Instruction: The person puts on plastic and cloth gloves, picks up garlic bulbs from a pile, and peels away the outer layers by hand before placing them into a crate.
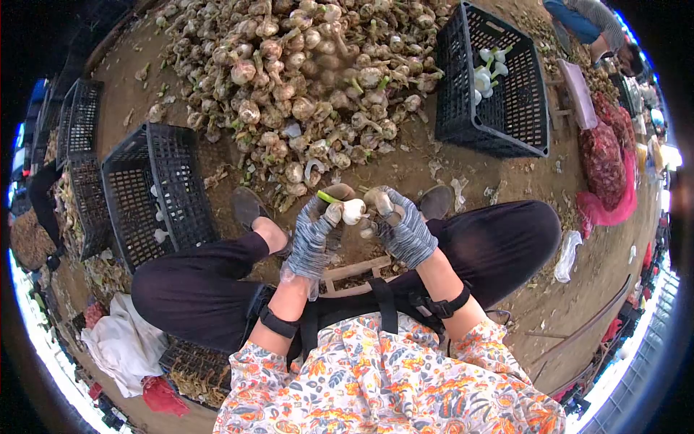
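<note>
While between gloved fingers [333,213], plain white garlic [353,211]

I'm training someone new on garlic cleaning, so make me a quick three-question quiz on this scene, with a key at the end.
1. Multiple choice: what is between the left hand and the right hand?
A. a red onion
B. a white garlic bulb with a green stem
C. a crate handle

2. True or false: the left hand wears a glove, but the right hand is bare.

3. Short answer: what lies in the black plastic crate to the right of the garlic heap?

Key
1. B
2. False; both hands wear gray striped gloves.
3. Several loose white garlic bulbs.
</note>
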Demonstrator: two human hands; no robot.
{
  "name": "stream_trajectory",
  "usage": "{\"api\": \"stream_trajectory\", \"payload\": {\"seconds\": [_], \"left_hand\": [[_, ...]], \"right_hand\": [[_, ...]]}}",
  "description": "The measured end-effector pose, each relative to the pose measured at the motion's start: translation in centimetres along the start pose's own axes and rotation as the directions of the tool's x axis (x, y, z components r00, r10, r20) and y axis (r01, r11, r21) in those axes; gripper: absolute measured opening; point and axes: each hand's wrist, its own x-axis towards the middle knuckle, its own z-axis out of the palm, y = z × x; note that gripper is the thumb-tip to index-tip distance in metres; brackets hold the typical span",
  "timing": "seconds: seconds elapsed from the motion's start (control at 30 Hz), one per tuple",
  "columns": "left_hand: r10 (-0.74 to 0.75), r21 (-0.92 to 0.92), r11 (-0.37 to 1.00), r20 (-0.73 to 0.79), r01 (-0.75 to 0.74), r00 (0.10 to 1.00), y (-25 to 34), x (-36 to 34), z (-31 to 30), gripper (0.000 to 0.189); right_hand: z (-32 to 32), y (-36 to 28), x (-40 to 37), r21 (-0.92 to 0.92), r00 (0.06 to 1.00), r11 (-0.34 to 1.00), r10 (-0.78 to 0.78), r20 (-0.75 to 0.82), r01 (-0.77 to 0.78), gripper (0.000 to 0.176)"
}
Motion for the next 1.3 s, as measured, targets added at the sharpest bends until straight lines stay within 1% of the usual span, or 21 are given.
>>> {"api": "stream_trajectory", "payload": {"seconds": [0.03, 0.07, 0.1, 0.17, 0.37, 0.47, 0.53, 0.7, 0.77, 0.83, 0.87, 0.9, 0.93, 0.97, 1.0, 1.03, 1.1, 1.17, 1.23, 1.27, 1.3], "left_hand": [[0.007, 0.010, 1.000, 0.004, -0.007, 1.000, 0.0, 0.0, 0.0, 0.044], [0.008, 0.008, 1.000, 0.006, -0.008, 1.000, -0.1, 0.0, -0.2, 0.044], [0.006, 0.025, 1.000, -0.001, -0.006, 1.000, -0.1, 0.1, -0.4, 0.044], [0.005, 0.042, 0.999, -0.007, -0.005, 1.000, 0.0, 0.1, -0.3, 0.044], [-0.002, -0.058, 0.998, -0.021, 0.001, 1.000, 0.4, -0.1, 0.1, 0.044], [0.003, 0.074, 0.997, 0.021, -0.004, 1.000, -0.3, 0.1, -0.8, 0.043], [0.015, -0.109, 0.994, -0.008, -0.016, 1.000, -0.6, 0.0, -1.0, 0.042], [0.017, -0.102, 0.995, 0.000, -0.017, 1.000, -0.5, 0.0, -0.8, 0.045], [0.052, -0.067, 0.996, 0.004, -0.051, 0.999, -0.6, 0.0, -1.0, 0.044], [0.123, 0.124, 0.985, -0.009, -0.121, 0.992, -0.7, -0.2, -1.2, 0.041], [0.120, 0.125, 0.985, -0.007, -0.118, 0.993, -0.8, -0.3, -1.0, 0.041], [0.094, -0.064, 0.993, -0.030, -0.096, 0.995, -0.9, -0.3, -0.8, 0.040], [0.065, -0.251, 0.965, -0.048, -0.075, 0.997, -0.8, -0.4, -0.6, 0.039], [0.068, -0.249, 0.965, -0.045, -0.077, 0.997, -0.3, -0.6, -0.4, 0.039], [-0.004, -0.337, 0.941, -0.057, -0.016, 0.998, 0.3, -0.7, -0.1, 0.038], [-0.067, -0.425, 0.905, -0.064, 0.034, 0.996, 0.8, -0.3, 0.0, 0.038], [-0.060, -0.476, 0.879, -0.088, 0.011, 0.994, 0.1, 0.0, -0.9, 0.036], [-0.100, -0.434, 0.899, -0.088, 0.052, 0.991, -0.6, 0.8, -2.2, 0.035], [-0.130, -0.404, 0.913, -0.172, 0.050, 0.976, -1.7, 1.1, -3.0, 0.033], [-0.107, -0.379, 0.925, -0.167, 0.036, 0.980, -1.9, 1.1, -3.6, 0.031], [-0.078, -0.355, 0.935, -0.160, 0.016, 0.984, -2.0, 1.2, -4.4, 0.030]], "right_hand": [[0.1, 0.0, 0.0, -0.108, 0.997, 0.992, -0.067, -0.024, 0.064, 0.024], [0.2, 0.0, 0.2, -0.414, 0.978, 0.889, -0.210, 0.012, 0.197, 0.024], [0.2, -0.1, 0.2, -0.415, 0.977, 0.888, -0.211, 0.012, 0.197, 0.024], [0.5, -0.6, 0.3, -0.100, 0.989, 0.984, 0.144, -0.030, -0.146, 0.023], [0.4, 0.9, 0.6, 0.174, 0.999, 0.985, 0.009, -0.041, -0.001, 0.018], [0.9, 0.1, 0.4, 0.085, 0.991, 0.989, 0.127, -0.040, -0.123, 0.018], [1.1, 0.0, 0.1, 0.102, 0.993, 0.988, 0.115, -0.026, -0.112, 0.019], [0.4, 0.8, 0.3, 0.234, 0.994, 0.969, 0.096, -0.053, -0.081, 0.028], [0.7, 0.9, 0.2, -0.164, 0.997, 0.986, -0.035, -0.072, 0.023, 0.026], [0.8, 0.7, 0.3, -0.186, 0.993, 0.980, -0.083, -0.078, 0.067, 0.022], [1.2, -0.4, 0.0, -0.147, 0.995, 0.988, 0.043, -0.086, -0.055, 0.024], [1.3, -1.0, -0.1, -0.108, 0.982, 0.978, 0.169, -0.086, -0.177, 0.025], [-0.1, 0.6, 0.3, -0.109, 0.982, 0.978, 0.168, -0.085, -0.176, 0.025], [-2.5, 3.6, 1.1, -0.469, 0.974, 0.868, 0.068, -0.216, -0.165, 0.026], [-3.7, 5.1, 1.7, -0.758, 0.952, 0.626, -0.079, -0.297, -0.184, 0.027], [-3.4, 4.7, 2.1, -0.764, 0.954, 0.622, -0.090, -0.285, -0.169, 0.027], [-1.9, 3.5, 1.4, -0.787, 0.864, 0.555, -0.500, -0.058, 0.268, 0.024], [2.1, 0.7, 0.8, -0.749, 0.833, 0.586, -0.547, -0.083, 0.310, 0.023], [2.7, 1.2, 1.8, -0.768, 0.773, 0.409, -0.610, 0.173, 0.494, 0.024], [2.8, 1.0, 2.0, -0.779, 0.851, 0.480, -0.510, 0.126, 0.403, 0.024], [2.3, 1.5, 2.5, -0.779, 0.852, 0.482, -0.509, 0.124, 0.401, 0.024]]}}
